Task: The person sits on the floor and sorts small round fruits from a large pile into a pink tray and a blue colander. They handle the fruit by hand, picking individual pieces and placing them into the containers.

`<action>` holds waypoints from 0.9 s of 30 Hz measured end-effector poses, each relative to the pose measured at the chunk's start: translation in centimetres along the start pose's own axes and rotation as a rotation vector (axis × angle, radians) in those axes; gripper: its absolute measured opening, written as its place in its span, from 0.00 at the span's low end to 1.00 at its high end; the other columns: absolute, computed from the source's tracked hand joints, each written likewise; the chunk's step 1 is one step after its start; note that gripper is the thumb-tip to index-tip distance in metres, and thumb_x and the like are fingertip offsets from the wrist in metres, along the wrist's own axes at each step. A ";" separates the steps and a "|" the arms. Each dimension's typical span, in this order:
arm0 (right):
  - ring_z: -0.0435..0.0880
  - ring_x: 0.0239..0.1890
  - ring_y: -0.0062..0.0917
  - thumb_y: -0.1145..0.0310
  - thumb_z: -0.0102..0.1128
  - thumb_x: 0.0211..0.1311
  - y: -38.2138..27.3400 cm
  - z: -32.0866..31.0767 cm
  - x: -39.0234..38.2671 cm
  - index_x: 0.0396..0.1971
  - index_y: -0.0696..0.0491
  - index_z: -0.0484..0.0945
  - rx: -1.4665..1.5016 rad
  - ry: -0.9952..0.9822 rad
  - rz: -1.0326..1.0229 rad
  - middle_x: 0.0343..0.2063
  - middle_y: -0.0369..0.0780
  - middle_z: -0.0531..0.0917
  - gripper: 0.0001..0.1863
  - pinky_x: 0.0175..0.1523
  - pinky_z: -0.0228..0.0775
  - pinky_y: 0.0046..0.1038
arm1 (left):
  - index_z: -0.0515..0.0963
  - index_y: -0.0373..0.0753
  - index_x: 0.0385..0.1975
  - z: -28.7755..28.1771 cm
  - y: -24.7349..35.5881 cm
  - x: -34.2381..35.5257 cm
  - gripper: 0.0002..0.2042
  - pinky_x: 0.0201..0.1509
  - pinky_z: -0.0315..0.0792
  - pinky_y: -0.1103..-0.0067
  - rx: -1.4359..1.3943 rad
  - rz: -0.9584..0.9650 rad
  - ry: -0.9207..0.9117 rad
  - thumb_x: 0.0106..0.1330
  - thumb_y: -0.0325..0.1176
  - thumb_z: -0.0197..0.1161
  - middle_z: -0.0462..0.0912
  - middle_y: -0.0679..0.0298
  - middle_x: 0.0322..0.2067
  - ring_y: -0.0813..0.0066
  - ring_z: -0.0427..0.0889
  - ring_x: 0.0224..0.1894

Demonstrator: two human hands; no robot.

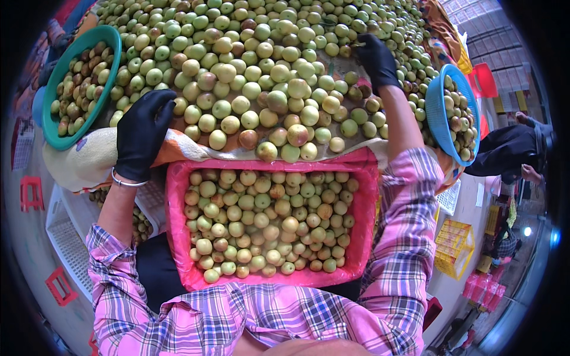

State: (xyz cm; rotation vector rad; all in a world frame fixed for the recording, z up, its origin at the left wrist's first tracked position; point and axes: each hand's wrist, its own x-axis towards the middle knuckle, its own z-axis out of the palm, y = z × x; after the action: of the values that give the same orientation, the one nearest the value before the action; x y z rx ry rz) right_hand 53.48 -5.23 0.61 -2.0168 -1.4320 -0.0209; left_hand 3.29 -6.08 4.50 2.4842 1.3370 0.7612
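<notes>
Green-to-brown jujubes (276, 101) are spread thickly over a cloth-covered table in front of me. My left hand (142, 133), in a black glove, is at the table's near left edge, beside the fruit. Its fingers are bent and closed, and anything inside them is hidden. Farther out on the right, my black-gloved right hand (378, 59) reaches among the jujubes with fingers curled down; I cannot see what is under them. Between my arms, a basket lined with pink plastic (273, 166) holds many jujubes (270, 222) of the same kind.
A green round basket (117, 44) of browner jujubes stands at the left, a blue basket (436, 113) of them at the right. White crates (65, 231) are low on the left. Red stools (31, 194), a yellow crate (454, 249) and another person (504, 148) are around the table.
</notes>
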 end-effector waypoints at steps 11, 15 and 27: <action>0.84 0.39 0.42 0.55 0.64 0.53 -7.1 2.2 -3.1 0.35 0.49 0.80 -0.117 -0.176 -0.263 0.35 0.46 0.85 0.15 0.44 0.76 0.40 | 0.80 0.35 0.45 -0.2 -0.1 -0.2 0.10 0.52 0.73 0.76 0.008 0.000 0.018 0.67 0.30 0.60 0.83 0.58 0.44 0.65 0.83 0.47; 0.84 0.36 0.46 0.49 0.63 0.53 -0.2 -3.1 -1.6 0.31 0.51 0.80 -0.142 0.085 0.043 0.30 0.48 0.84 0.19 0.41 0.74 0.42 | 0.79 0.35 0.45 0.0 -0.1 -0.1 0.10 0.51 0.74 0.77 -0.007 0.030 0.016 0.67 0.30 0.60 0.83 0.59 0.44 0.66 0.83 0.47; 0.82 0.47 0.42 0.50 0.62 0.55 3.4 -2.4 0.5 0.42 0.41 0.80 -0.383 -0.217 0.021 0.44 0.44 0.83 0.18 0.50 0.74 0.41 | 0.79 0.34 0.45 -0.2 -0.1 0.0 0.10 0.53 0.73 0.76 0.022 -0.002 -0.006 0.67 0.30 0.59 0.83 0.58 0.44 0.65 0.83 0.48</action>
State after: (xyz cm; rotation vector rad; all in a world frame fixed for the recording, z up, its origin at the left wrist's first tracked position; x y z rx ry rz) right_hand 57.39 -6.71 0.99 -2.4056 -1.6395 -0.0740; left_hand 3.09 -6.07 4.60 2.4998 1.3527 0.7423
